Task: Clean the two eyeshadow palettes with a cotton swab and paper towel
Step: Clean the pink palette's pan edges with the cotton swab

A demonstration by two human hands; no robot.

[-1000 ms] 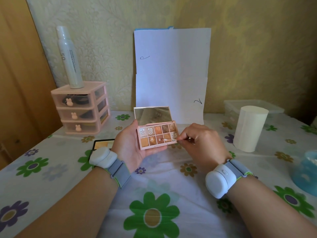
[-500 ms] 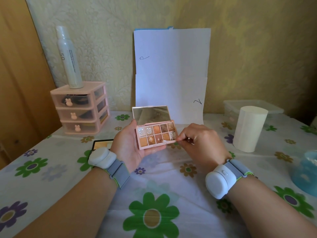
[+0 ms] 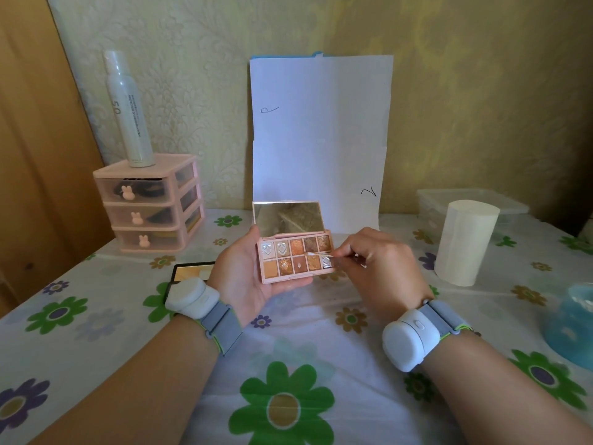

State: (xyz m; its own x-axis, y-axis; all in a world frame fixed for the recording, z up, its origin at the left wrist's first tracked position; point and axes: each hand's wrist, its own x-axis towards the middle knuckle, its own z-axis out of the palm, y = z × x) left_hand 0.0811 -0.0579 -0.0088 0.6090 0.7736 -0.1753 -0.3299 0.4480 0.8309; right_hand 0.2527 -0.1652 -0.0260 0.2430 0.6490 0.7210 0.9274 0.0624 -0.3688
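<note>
table [image 3: 321, 332]: two palettes [image 3: 296, 258] [image 3: 192, 272], one swab [image 3: 316, 253]

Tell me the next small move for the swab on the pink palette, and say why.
Probably draw the cotton swab leftward along the ridge between the two rows of pans. The right hand pinches it with its tip about on that ridge, right of centre; the left hand holds the open pink palette under it.
</note>
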